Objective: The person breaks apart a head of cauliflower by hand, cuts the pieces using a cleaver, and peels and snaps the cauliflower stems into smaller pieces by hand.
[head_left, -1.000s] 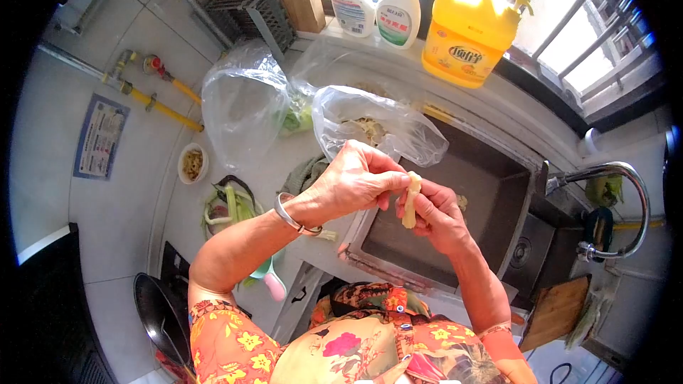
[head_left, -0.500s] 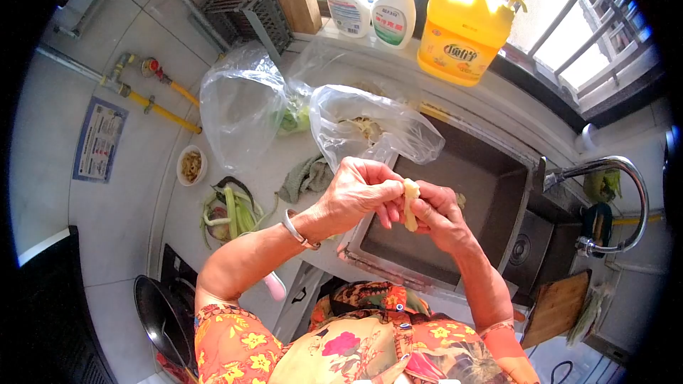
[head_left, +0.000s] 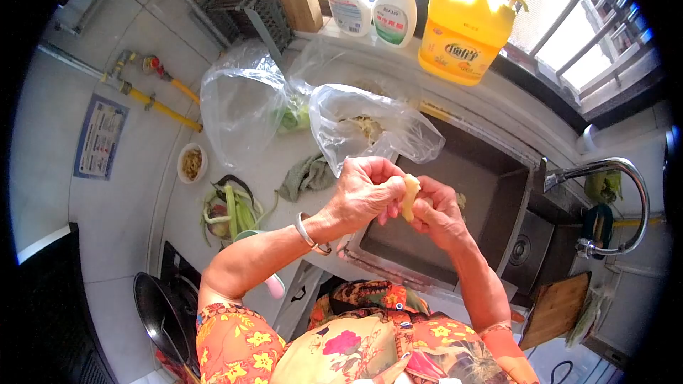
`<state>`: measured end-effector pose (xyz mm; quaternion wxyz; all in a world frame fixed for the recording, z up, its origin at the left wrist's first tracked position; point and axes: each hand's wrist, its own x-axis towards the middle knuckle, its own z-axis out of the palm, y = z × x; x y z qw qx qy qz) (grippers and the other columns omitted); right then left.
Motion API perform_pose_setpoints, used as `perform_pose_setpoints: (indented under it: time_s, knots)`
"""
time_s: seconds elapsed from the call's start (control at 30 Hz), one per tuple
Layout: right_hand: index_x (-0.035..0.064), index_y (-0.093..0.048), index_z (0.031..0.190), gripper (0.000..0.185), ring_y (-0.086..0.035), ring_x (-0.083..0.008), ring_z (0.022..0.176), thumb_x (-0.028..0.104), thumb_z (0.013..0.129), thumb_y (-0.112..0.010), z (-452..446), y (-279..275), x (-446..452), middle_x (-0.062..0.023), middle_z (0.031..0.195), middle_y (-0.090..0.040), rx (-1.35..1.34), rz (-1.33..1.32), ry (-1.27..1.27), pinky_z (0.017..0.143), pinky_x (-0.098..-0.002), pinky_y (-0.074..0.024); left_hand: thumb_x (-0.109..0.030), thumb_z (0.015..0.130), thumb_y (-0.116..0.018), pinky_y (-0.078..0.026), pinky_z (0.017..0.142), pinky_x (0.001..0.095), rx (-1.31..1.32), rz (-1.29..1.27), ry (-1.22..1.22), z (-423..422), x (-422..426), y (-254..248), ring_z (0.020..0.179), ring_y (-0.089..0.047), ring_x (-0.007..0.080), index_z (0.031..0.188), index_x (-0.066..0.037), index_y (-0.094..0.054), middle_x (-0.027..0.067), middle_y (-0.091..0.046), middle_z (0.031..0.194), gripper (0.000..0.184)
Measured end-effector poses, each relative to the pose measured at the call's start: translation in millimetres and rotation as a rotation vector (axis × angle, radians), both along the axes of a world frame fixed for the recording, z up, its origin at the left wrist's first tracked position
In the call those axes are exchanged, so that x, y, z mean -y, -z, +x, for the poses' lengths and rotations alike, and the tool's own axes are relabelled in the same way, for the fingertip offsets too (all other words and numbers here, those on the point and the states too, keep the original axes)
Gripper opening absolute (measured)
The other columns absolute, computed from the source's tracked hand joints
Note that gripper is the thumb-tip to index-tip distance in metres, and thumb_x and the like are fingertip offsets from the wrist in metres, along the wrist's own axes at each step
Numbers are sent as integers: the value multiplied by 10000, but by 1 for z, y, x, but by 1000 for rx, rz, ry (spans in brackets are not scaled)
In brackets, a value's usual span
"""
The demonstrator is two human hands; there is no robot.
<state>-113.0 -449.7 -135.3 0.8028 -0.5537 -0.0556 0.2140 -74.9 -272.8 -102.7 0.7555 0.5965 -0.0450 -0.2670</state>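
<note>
At the frame's centre, the left hand point(head_left: 364, 190) and right hand point(head_left: 442, 216) share a closed grip on a pale yellow piece point(head_left: 410, 198). At upper right, a yellow jug point(head_left: 466, 28) bears large Chinese characters; the blue-bordered notice point(head_left: 102, 137) at left is too small to read

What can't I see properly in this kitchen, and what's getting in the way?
Head view: part of the pale piece, hidden by the left hand and right hand.
Head view: whatever joins the pink handle, covered by the left forearm.
Head view: tops of the white bottles, cut off by the picture's top edge.
Head view: words on the wall notice, too small to read.
</note>
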Motion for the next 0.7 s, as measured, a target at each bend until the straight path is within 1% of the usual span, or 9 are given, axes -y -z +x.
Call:
perform_pose_setpoints:
  time_s: [0.03, 0.07, 0.13, 0.27, 0.37, 0.43, 0.57, 0.67, 0.7]
  knots:
    - [35, -600, 957, 215, -466, -28, 598, 202, 827, -641, -1, -1, -1, 8, 778, -603, 37, -84, 78, 494, -167, -355, -133, 855, -599, -454, 418, 204, 15, 38, -15, 1, 0, -3, 501, -569, 84, 853, 34, -600, 71, -625, 676, 167]
    - [35, -600, 957, 215, -466, -28, 598, 202, 827, -641, -1, 0, -1, 8, 778, -603, 38, -85, 78, 494, -167, -355, -133, 855, -599, -454, 418, 204, 16, 37, -14, 2, 0, -5, 501, -569, 84, 853, 34, -600, 71, -625, 676, 167]
    - [16, -623, 918, 159, -509, -41, 617, 86, 782, -667, -3, 4, -3, -19, 754, -626, 152, -280, 221, 523, -187, -403, -131, 853, -604, -466, 436, 207, 59, 65, -24, 4, 1, -8, 523, -576, 86, 871, 34, -606, 69, -633, 706, 166]
    - [1, -634, 904, 120, -550, -58, 658, 43, 792, -644, -5, 0, -8, -38, 724, -633, 305, -438, 342, 565, -219, -448, -143, 858, -603, -487, 475, 214, 37, -5, 5, 5, 3, -2, 573, -591, 94, 923, 42, -610, 80, -643, 751, 197]
    - [2, -627, 932, 140, -592, -102, 654, 32, 795, -630, -4, 0, -7, -76, 715, -641, 420, -525, 371, 590, -246, -469, -153, 861, -600, -504, 514, 222, -6, -65, 45, 6, 0, 1, 622, -603, 102, 942, 49, -619, 94, -649, 788, 218]
    - [16, -629, 935, 158, -610, -140, 618, 18, 777, -631, -3, -3, -8, -114, 709, -635, 569, -680, 377, 577, -258, -467, -146, 863, -591, -511, 529, 229, -88, -98, 94, 7, -2, 3, 639, -607, 106, 921, 53, -634, 102, -650, 781, 212]
    - [21, -627, 929, 159, -615, -179, 595, 12, 770, -622, -4, -2, -12, -141, 704, -622, 608, -741, 370, 567, -267, -469, -132, 859, -585, -511, 520, 231, -46, -48, 36, 5, 1, 4, 621, -605, 106, 875, 52, -645, 98, -647, 754, 194]
    - [16, -623, 928, 156, -615, -161, 595, 14, 772, -614, -4, 5, -16, -137, 693, -624, 522, -681, 385, 562, -271, -471, -127, 856, -580, -504, 502, 228, -23, -21, -41, 4, 4, 9, 592, -598, 104, 858, 56, -643, 99, -643, 731, 194]
    - [15, -622, 923, 142, -599, -139, 577, 18, 782, -610, -6, 10, -17, -111, 674, -625, 475, -646, 400, 538, -259, -459, -123, 857, -576, -497, 486, 226, -36, -27, -44, 4, 4, 12, 575, -592, 103, 856, 56, -640, 95, -639, 720, 190]
